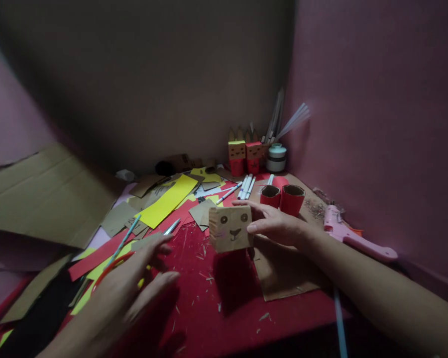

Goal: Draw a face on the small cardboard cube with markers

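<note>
My right hand (274, 224) grips a small cardboard box (230, 229) by its right side and top edge. Drawn eyes, a nose and a mouth show on the face of the box turned toward me. A dark shadow lies on the red tabletop beneath it. My left hand (134, 281) hangs at the lower left with thumb and fingers apart, holding nothing. Partly hidden behind it are scissors (172, 226) with red and yellow handles. Two red-covered cardboard tubes (292, 200) stand just beyond my right wrist.
Yellow paper (168, 201) and cardboard scraps (119, 217) spread across the left. Several white markers (246, 187) lie mid-table. Two finished-looking box figures (237, 155) stand at the back beside a lidded jar (276, 158). A pink glue gun (358, 237) lies right, near a cardboard sheet (283, 276).
</note>
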Motion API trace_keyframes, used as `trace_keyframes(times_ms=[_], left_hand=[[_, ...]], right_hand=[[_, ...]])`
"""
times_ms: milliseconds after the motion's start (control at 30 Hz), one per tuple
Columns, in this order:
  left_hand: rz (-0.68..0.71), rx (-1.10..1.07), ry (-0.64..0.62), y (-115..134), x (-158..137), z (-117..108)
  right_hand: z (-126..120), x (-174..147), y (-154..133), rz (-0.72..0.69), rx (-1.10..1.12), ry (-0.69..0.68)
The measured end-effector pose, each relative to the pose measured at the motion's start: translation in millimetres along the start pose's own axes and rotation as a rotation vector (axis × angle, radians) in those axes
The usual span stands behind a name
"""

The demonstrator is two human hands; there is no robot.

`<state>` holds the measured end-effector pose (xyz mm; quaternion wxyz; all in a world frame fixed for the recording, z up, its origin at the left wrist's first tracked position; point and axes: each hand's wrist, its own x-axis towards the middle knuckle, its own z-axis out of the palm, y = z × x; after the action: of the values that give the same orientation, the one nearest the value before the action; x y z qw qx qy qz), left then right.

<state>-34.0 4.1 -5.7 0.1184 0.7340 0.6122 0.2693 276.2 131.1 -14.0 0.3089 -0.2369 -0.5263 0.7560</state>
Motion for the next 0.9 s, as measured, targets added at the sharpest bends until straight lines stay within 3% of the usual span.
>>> trace_keyframes(times_ms=[133, 233, 400, 500, 633, 767, 900], left_hand=[[-0.104, -0.238, -0.246, 28.7, 50.8, 12.8], [0.025, -0.321, -0.341, 44.9, 68.6, 24.6], [0.033, -0.383, -0.392, 36.9, 66.3, 42.5], [0.023, -0.339, -0.481, 22.6, 59.4, 36.3], [0.033, 0.083, -0.360, -0.3, 67.8, 4.8], [-0.078, 0.240, -0.206, -30.0, 95.9, -26.5], [-0.161, 0.340, -0.155, -53.7, 119.2, -32.9]], right_hand=[[-0.5, 1.7, 1.3, -0.037, -0.103, 0.056], [-3.3, 5.0, 7.3, -0.049, -0.290, 0.023], [-0.6, 2.8, 15.5, -0.087, -0.667, -0.025], [7.6, -3.7, 13.0, -0.119, -0.828, -0.044], [17.6, -11.3, 4.6, -0.039, -1.103, 0.043], [16.7, -13.8, 2.5, 0.013, -1.214, 0.068], [13.0, -14.8, 3.4, 0.070, -1.235, 0.021]])
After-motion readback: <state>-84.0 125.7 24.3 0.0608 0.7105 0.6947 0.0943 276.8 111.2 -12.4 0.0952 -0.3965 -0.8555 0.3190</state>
